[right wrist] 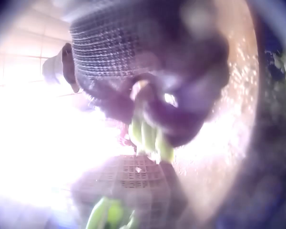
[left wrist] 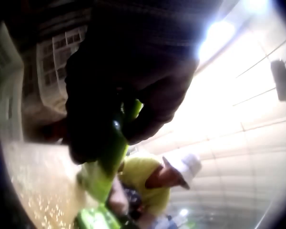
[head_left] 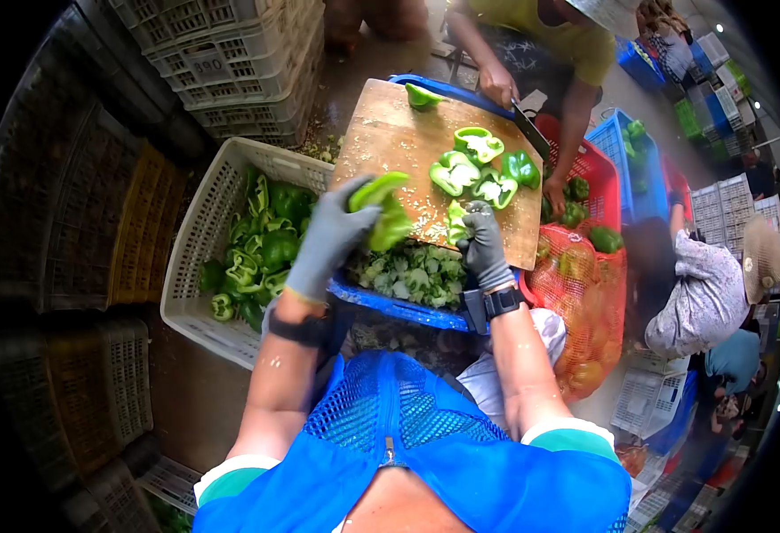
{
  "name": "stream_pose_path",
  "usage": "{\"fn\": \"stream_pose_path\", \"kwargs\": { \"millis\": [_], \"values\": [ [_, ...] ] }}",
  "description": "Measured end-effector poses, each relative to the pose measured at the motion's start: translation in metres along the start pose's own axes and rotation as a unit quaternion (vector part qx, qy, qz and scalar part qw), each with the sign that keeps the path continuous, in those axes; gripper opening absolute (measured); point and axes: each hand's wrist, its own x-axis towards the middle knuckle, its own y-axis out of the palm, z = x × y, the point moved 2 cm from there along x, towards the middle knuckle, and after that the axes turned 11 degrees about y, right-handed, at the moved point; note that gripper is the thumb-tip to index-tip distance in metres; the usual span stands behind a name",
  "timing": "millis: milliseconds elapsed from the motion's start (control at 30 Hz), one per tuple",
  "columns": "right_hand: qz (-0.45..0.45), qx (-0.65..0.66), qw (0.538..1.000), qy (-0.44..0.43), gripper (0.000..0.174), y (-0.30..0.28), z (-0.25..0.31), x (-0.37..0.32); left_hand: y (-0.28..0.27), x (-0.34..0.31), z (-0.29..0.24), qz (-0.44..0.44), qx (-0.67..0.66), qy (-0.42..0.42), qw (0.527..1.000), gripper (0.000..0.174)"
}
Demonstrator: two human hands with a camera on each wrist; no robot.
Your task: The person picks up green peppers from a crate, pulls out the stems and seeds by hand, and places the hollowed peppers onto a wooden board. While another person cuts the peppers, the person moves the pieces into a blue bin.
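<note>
My left hand (head_left: 328,235), in a grey glove, grips a piece of green bell pepper (head_left: 390,213) over the left edge of the wooden cutting board (head_left: 376,133). In the left wrist view the hand is dark, with thumb and fingers round the pepper. My right hand (head_left: 486,242), also gloved, pinches a pale green pepper core (head_left: 456,222) at the board's near edge; the core (right wrist: 145,138) hangs below the fingers in the right wrist view. Cut pepper halves (head_left: 454,172) and scattered seeds lie on the board. Beneath it, a blue bin (head_left: 381,306) holds chopped cores (head_left: 421,277).
Across the board a person holds a knife (head_left: 530,130) over its right side. A white crate (head_left: 199,209) of cut peppers stands at left, with stacked crates (head_left: 221,71) behind. On the right are a red crate (head_left: 610,182) and a red mesh bag (head_left: 581,311).
</note>
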Motion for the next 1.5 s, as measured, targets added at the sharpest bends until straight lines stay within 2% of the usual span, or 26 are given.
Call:
{"fn": "stream_pose_path", "kwargs": {
  "millis": [67, 133, 167, 200, 267, 333, 367, 400, 433, 567, 633, 667, 733, 800, 833, 867, 967, 1033, 1067, 1100, 1167, 1200, 1300, 1333, 1400, 1500],
  "values": [
    [0.096, -0.069, 0.983, 0.141, 0.026, -0.011, 0.008, 0.001, -0.029, -0.018, -0.021, -0.072, 0.009, 0.067, 0.995, 0.051],
    [0.074, -0.327, 0.918, 0.213, 0.045, -0.003, 0.032, 0.003, -0.058, -0.038, -0.036, -0.106, 0.113, -0.012, 0.988, 0.055],
    [0.062, -0.477, 0.873, 0.082, 0.044, 0.006, 0.043, 0.013, -0.073, -0.047, -0.022, -0.12, 0.241, 0.087, 0.959, 0.063],
    [0.042, -0.637, 0.767, -0.069, 0.041, 0.006, 0.049, 0.03, -0.072, -0.054, -0.026, -0.133, 0.294, 0.106, 0.941, 0.065],
    [-0.053, -0.801, 0.549, -0.232, 0.04, 0.002, 0.054, 0.06, -0.066, -0.065, -0.034, -0.159, 0.394, 0.142, 0.894, 0.072],
    [-0.085, -0.881, 0.416, -0.21, 0.04, 0.002, 0.045, 0.08, -0.042, -0.068, -0.028, -0.132, 0.183, 0.111, 0.968, 0.07],
    [-0.107, -0.889, 0.388, -0.218, 0.036, 0.001, 0.041, 0.089, -0.026, -0.067, -0.028, -0.098, 0.194, 0.126, 0.968, 0.065],
    [-0.126, -0.896, 0.361, -0.226, 0.033, -0.002, 0.037, 0.098, -0.003, -0.068, -0.023, -0.092, 0.024, 0.095, 0.991, 0.055],
    [-0.104, -0.883, 0.37, -0.27, 0.027, -0.011, 0.03, 0.111, 0.021, -0.073, -0.026, -0.066, -0.085, 0.006, 0.994, 0.047],
    [-0.087, -0.903, 0.333, -0.256, 0.023, 0.005, 0.025, 0.091, 0.086, -0.079, 0.025, -0.002, -0.222, -0.141, 0.965, 0.04],
    [0.008, -0.873, 0.421, -0.247, 0.034, 0.014, 0.029, 0.062, 0.099, -0.079, 0.063, -0.051, -0.317, -0.222, 0.921, 0.052],
    [0.011, -0.863, 0.477, -0.168, 0.047, 0.018, 0.022, 0.051, 0.103, -0.079, 0.074, -0.108, -0.352, -0.232, 0.9, 0.06],
    [0.039, -0.757, 0.636, -0.145, 0.055, 0.02, 0.011, 0.018, 0.1, -0.074, 0.07, -0.178, -0.32, -0.217, 0.905, 0.071],
    [0.16, -0.558, 0.813, -0.047, 0.054, 0.037, 0.005, -0.024, 0.105, -0.067, 0.08, -0.109, -0.454, -0.12, 0.876, 0.068],
    [0.17, -0.481, 0.86, -0.007, 0.053, 0.038, 0.001, -0.045, 0.107, -0.069, 0.07, -0.11, -0.443, -0.133, 0.88, 0.063],
    [0.172, -0.398, 0.901, 0.033, 0.051, 0.04, 0.0, -0.06, 0.106, -0.076, 0.056, -0.063, -0.511, -0.169, 0.841, 0.059],
    [0.229, -0.362, 0.889, 0.163, 0.044, 0.053, 0.018, -0.091, 0.118, -0.08, 0.07, 0.026, -0.567, -0.129, 0.813, 0.053],
    [0.279, -0.547, 0.782, 0.111, 0.039, 0.049, 0.016, -0.092, 0.121, -0.087, 0.068, 0.073, -0.549, -0.165, 0.816, 0.049],
    [0.29, -0.631, 0.714, 0.087, 0.036, 0.04, 0.015, -0.096, 0.131, -0.087, 0.083, 0.06, -0.476, -0.14, 0.866, 0.045],
    [0.281, -0.607, 0.742, 0.044, 0.034, 0.035, 0.007, -0.1, 0.133, -0.09, 0.08, 0.056, -0.484, -0.16, 0.858, 0.045],
    [0.214, -0.708, 0.674, -0.012, 0.034, 0.026, 0.004, -0.104, 0.129, -0.099, 0.07, 0.025, -0.49, -0.187, 0.851, 0.051],
    [0.171, -0.755, 0.632, -0.024, 0.034, 0.032, 0.006, -0.111, 0.13, -0.098, 0.059, -0.001, -0.483, -0.152, 0.862, 0.052],
    [0.088, -0.731, 0.665, -0.124, 0.035, 0.026, -0.004, -0.111, 0.125, -0.086, 0.052, -0.109, -0.32, -0.056, 0.939, 0.054],
    [0.06, -0.683, 0.711, -0.156, 0.035, 0.029, -0.004, -0.113, 0.124, -0.081, 0.045, -0.154, -0.28, -0.02, 0.947, 0.06],
    [0.011, -0.572, 0.791, -0.217, 0.035, 0.04, -0.005, -0.122, 0.116, -0.069, 0.019, -0.231, -0.303, -0.01, 0.925, 0.065],
    [-0.015, -0.582, 0.791, -0.187, 0.04, 0.043, -0.002, -0.117, 0.083, -0.064, -0.002, -0.299, -0.204, 0.045, 0.931, 0.065]
  ]
}}
